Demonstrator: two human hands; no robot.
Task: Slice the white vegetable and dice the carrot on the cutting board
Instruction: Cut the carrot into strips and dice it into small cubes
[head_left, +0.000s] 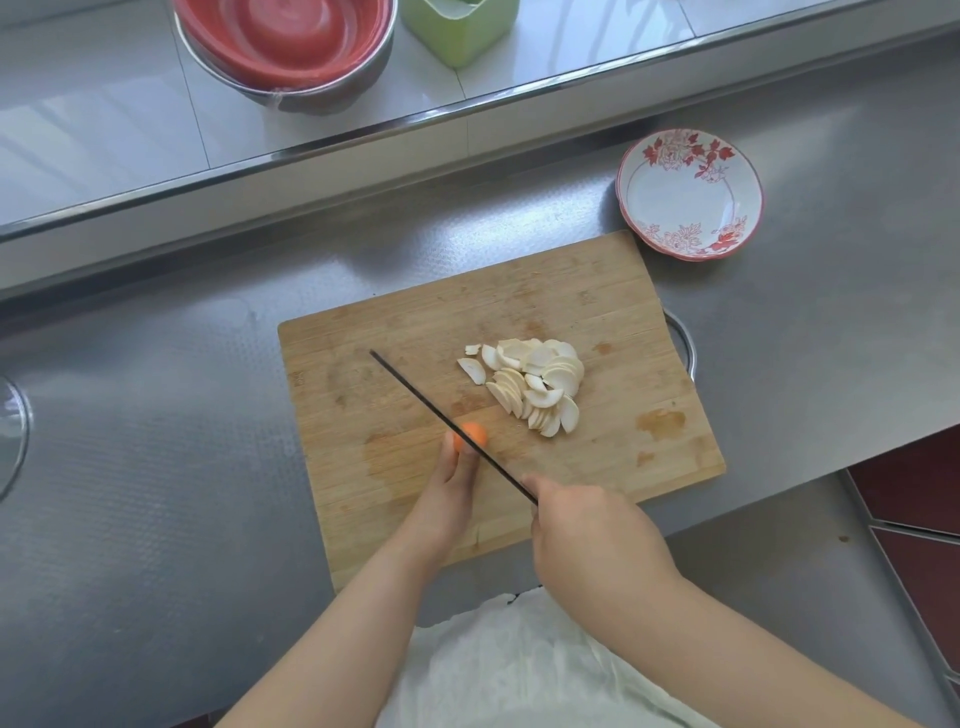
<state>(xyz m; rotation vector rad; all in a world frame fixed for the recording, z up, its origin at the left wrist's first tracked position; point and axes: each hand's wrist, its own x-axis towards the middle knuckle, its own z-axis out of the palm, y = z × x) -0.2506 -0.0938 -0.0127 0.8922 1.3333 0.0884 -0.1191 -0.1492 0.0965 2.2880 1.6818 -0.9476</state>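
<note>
My left hand pins the carrot to the cutting board, fingers curled round its near end so only the orange tip shows past them. My right hand is wrapped tight round the handle of the knife, whose blade lies edge-on across the carrot, just ahead of my fingertips. The white vegetable slices lie heaped on the board just beyond, to the right of the blade, so that half of the job looks finished and the dicing is barely begun. The worry is how little carrot sticks out: the blade stands right beside my holding fingers, and a round carrot can roll under pressure, which would carry the edge into a fingertip. A damp patch on the board near my left hand could let the piece slip as well. The board also overhangs the front edge of the desk, so hard chopping might rock it. A flowered dish waits beyond the board's far corner.
</note>
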